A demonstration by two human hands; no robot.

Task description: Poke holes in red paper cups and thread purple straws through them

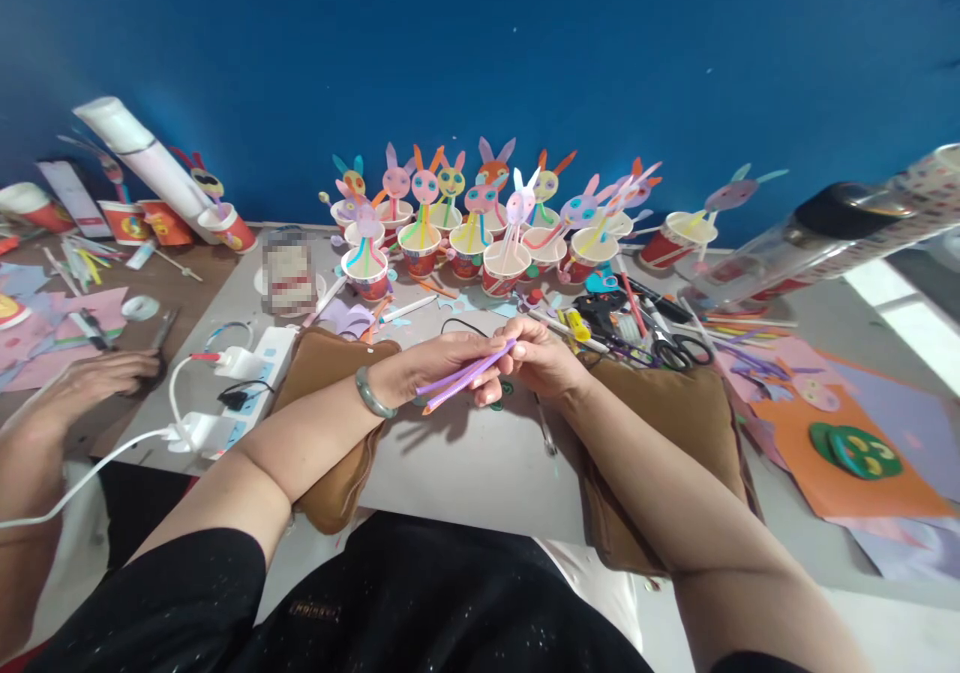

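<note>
Several slim purple sticks (pixel 465 373) lie bundled between both hands, raised above the grey worktop (pixel 465 493). The left hand (pixel 450 361) is closed loosely around them, fingers curled beneath, while the right hand (pixel 544 361) pinches their far end between thumb and fingertips; this double grip probably keeps the thin lengths together and steady. Left and right of the bundle are a brown cushion (pixel 326 493) and a second cushion (pixel 675 418), seemingly placed to pad the forearms. Beyond the bundle, paper cups (pixel 505 275) stand clustered, holding coloured strips topped with paper rabbit heads (pixel 520 203); the cups presumably serve as stands that keep the heads upright. Right of the bundle are black-handled scissors (pixel 679 350) and a clear tumbler (pixel 750 268). Left of it, a power strip (pixel 274 353) carries white plugs (pixel 240 363), and farther left is another person's hand (pixel 101 383).
</note>
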